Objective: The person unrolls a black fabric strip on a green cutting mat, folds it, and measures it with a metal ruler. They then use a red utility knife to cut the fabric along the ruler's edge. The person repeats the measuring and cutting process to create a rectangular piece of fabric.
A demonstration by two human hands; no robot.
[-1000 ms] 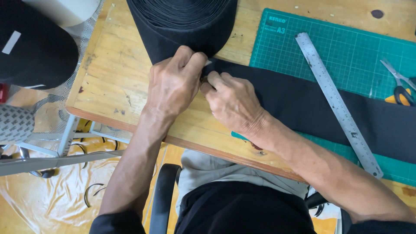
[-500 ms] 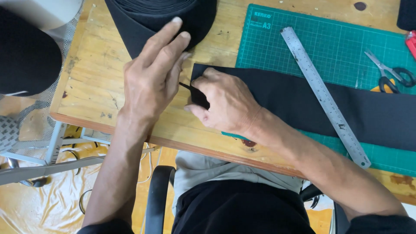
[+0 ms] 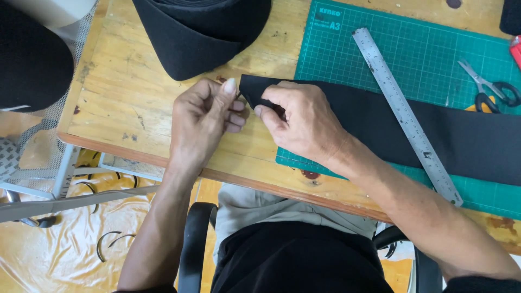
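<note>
Right now the right hand (image 3: 304,122) pinches the end of a wide black fabric strip (image 3: 472,138), thumb & fingers closed on its corner; strip runs across the green cutting mat (image 3: 434,59) under a steel ruler (image 3: 404,111). Left hand (image 3: 203,116) sits just beside, fingers curled; can't tell if it holds anything. Scissors (image 3: 491,89) lie w/ the mat, black fabric roll (image 3: 201,27) on the wooden table (image 3: 130,92).

Single head cam, looking steeply down from above the person's own seat at the table (image 3: 135,97) edge. Close range: forearms and both hands fill mid-frame, lap and chair at the bottom. Far side of table cropped at top. Floor visible at left. No second view.
</note>
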